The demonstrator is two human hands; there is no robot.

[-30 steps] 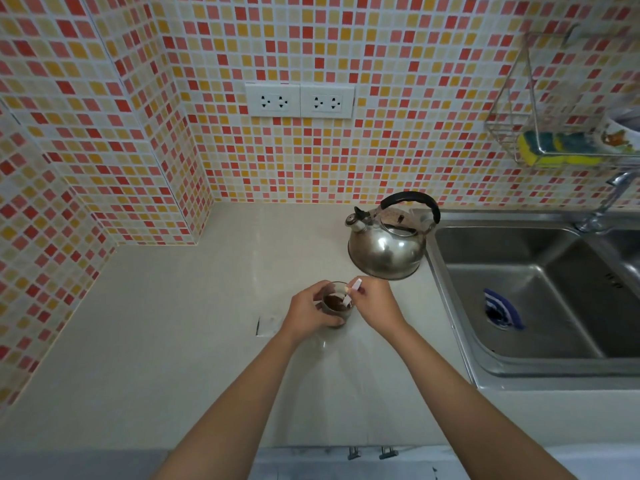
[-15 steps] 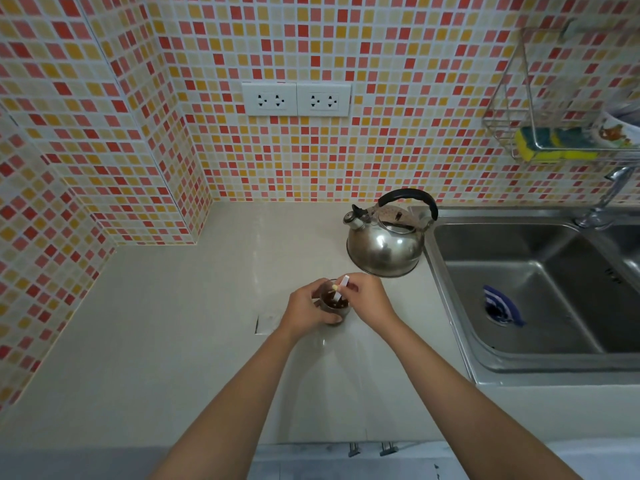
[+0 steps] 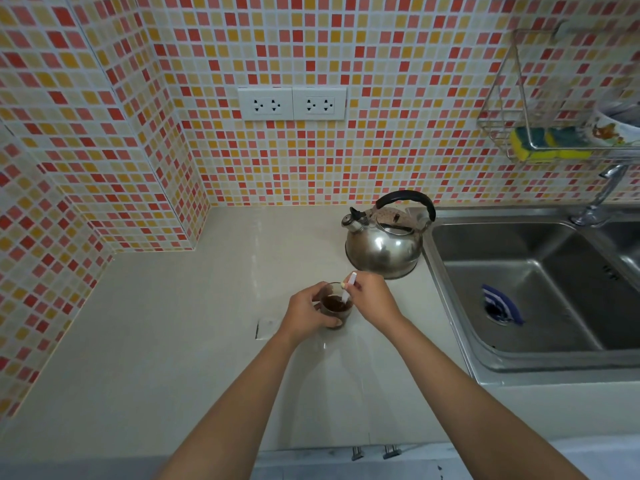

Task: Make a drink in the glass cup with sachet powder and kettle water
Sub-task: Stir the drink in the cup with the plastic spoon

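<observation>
On the pale stone countertop [image 3: 173, 341], the left hand [image 3: 306, 315] is curled round the left wall of the small clear glass cup [image 3: 335, 308], which stands upright just near of the round steel kettle [image 3: 382, 247] and contains dark brown liquid. The right hand [image 3: 372, 301], touching the cup's right side, pinches a thin white stirring stick [image 3: 347, 289] between closed fingertips. The stick's long axis slopes from its upper far-right end down-left into the liquid, so the stirring appears to fall to the right hand.

Near side of glass cup [image 3: 335, 308] behind left-hand fingers [image 3: 323, 322]; bowl [image 3: 618, 128] cut off at right edge.
</observation>
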